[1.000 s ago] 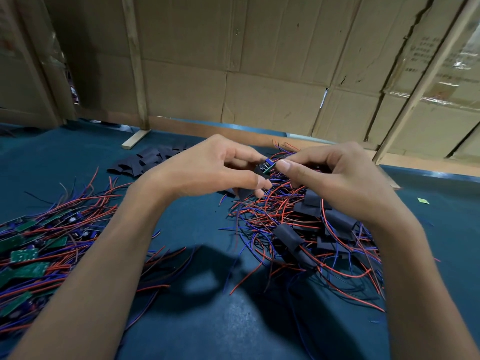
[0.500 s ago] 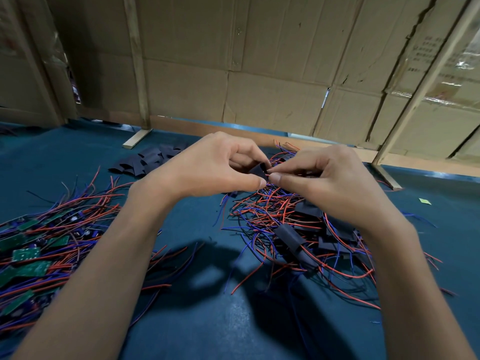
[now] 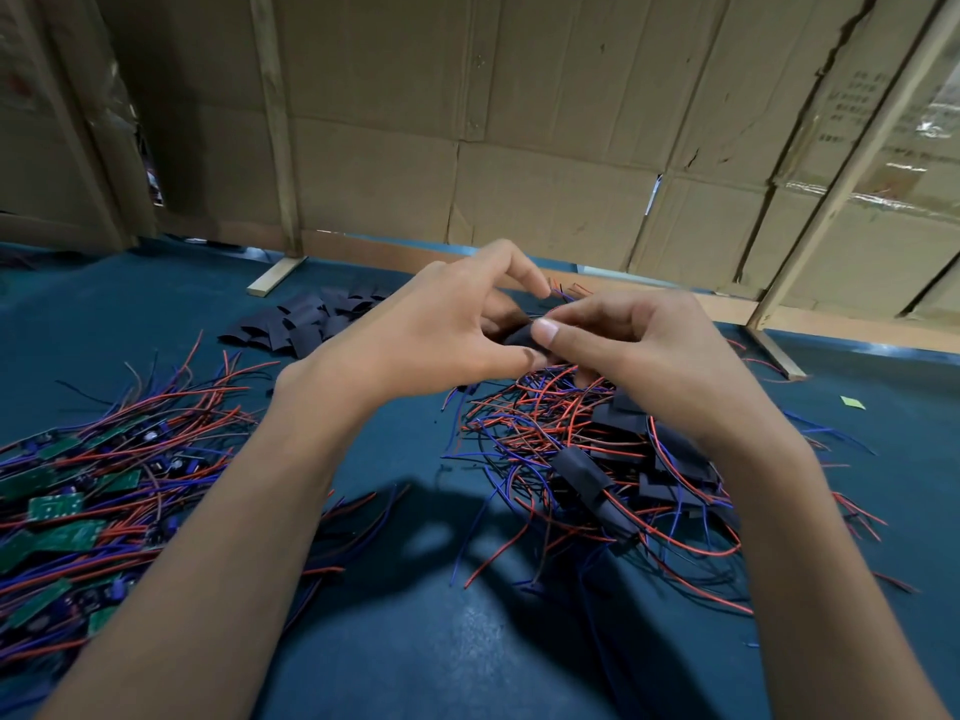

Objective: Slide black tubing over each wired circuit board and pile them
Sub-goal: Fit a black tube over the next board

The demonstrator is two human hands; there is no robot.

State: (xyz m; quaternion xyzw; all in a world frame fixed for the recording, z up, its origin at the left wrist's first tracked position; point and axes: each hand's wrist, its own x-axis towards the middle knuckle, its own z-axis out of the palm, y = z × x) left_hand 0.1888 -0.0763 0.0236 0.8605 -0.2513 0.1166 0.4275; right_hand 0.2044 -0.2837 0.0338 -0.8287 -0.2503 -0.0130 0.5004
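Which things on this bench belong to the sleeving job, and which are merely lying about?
Belong to the job:
left hand and right hand, both pinching the black tube
bare boards pile
cut tubing heap
sleeved boards pile

Lying about:
green scrap
wooden strip
cardboard wall

The blue wire ends seen a second ago between the fingers are now covered; only the black tubing (image 3: 521, 336) is pinched above the sleeved pile (image 3: 597, 459).
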